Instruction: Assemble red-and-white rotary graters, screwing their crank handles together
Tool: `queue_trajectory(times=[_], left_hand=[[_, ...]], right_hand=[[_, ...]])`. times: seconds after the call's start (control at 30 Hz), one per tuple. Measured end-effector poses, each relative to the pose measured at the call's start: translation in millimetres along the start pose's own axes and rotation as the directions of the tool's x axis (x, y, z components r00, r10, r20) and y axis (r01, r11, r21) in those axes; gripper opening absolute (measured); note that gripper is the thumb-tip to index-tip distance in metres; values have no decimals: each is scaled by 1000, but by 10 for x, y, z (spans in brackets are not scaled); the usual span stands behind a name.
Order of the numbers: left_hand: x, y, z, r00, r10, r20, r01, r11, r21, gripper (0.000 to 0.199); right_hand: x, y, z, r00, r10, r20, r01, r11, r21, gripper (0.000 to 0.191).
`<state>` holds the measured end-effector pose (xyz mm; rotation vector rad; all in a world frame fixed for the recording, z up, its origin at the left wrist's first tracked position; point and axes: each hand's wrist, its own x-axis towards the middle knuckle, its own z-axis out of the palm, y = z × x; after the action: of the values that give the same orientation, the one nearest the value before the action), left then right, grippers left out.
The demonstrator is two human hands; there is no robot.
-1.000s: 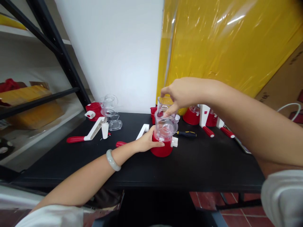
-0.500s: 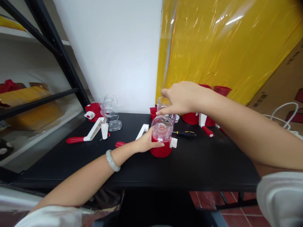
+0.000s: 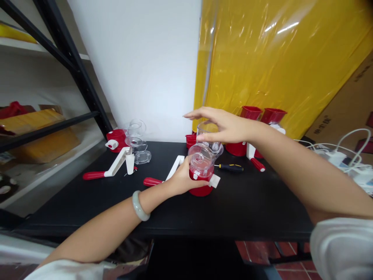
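Note:
My left hand (image 3: 186,178) is wrapped round a red base (image 3: 200,189) with a clear round part (image 3: 201,157) on top and a white knob (image 3: 215,181) at its right side. Behind it stands a clear cylinder (image 3: 206,128). My right hand (image 3: 217,122) hovers at the cylinder's rim, fingers apart; whether the thumb touches it I cannot tell. A white crank with a red handle (image 3: 153,181) lies left of the base. The yellow and black screwdriver (image 3: 231,167) lies to the right.
On the black table (image 3: 247,210), another red base (image 3: 118,139), clear parts (image 3: 142,157) and a crank (image 3: 118,161) sit at the left. Red units (image 3: 251,112) stand at the back right, beside white cables (image 3: 346,155). A black shelf frame (image 3: 68,58) rises at the left.
My right hand has opened and its fingers have spread to the left above the cylinder. The held base has turned slightly, its white knob now tilted. The view has shifted a little.

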<state>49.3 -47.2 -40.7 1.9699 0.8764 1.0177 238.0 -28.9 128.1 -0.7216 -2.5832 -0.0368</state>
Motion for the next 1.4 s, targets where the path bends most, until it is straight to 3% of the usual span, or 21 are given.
queue_trajectory(times=[0.07,0.17,0.3,0.5,0.6,0.77,0.9,0.97,1.07,1.13,1.2,1.23,1.3,1.37,1.4], left_hand=[[-7,-13,9,1000,14,17,-14,1000,-3,82],[-13,-11,18,1000,25,6,-25,1000,-6,75],[-25,19,32,998,51,-25,-51,999,-17,74],[-43,52,33,999,42,-5,-42,998,-51,76],[-8,72,-37,998,31,47,-30,999,-38,76],[113,68,-320,969,39,245,-43,999,13,75],[156,3,-509,953,63,295,-57,998,-30,84],[157,-31,-536,955,86,284,-65,994,-83,89],[149,-56,-511,950,88,299,-49,989,-136,86],[144,-49,-489,953,72,295,-34,991,-132,78],[141,-28,-486,959,58,279,-26,993,-115,71],[140,-15,-493,959,50,280,-19,993,-113,68],[139,6,-519,955,35,294,-1,994,-113,67],[140,15,-550,954,16,300,15,995,-101,68],[142,15,-563,954,9,301,19,996,-90,67]], right_hand=[[-32,107,67,999,-42,-24,45,986,162,52],[-70,152,200,991,55,-124,-22,967,256,37],[-54,17,289,965,164,-205,-118,968,222,23],[-39,-108,300,926,277,-256,-241,956,164,21],[-59,-108,335,905,304,-298,-273,952,142,22],[4,-183,426,841,389,-377,-394,917,67,25],[97,-262,472,770,487,-413,-498,863,90,47],[108,-274,449,776,520,-357,-503,852,147,62],[75,-243,346,835,514,-197,-463,849,256,70],[40,-166,252,873,475,-108,-413,839,355,65],[10,-8,172,883,456,-109,-360,807,468,56],[-3,108,148,870,471,-144,-340,786,516,52],[-32,400,152,800,537,-269,-325,763,558,44],[-67,722,233,738,613,-282,-439,754,489,34],[-86,870,299,729,633,-259,-520,759,392,30]])
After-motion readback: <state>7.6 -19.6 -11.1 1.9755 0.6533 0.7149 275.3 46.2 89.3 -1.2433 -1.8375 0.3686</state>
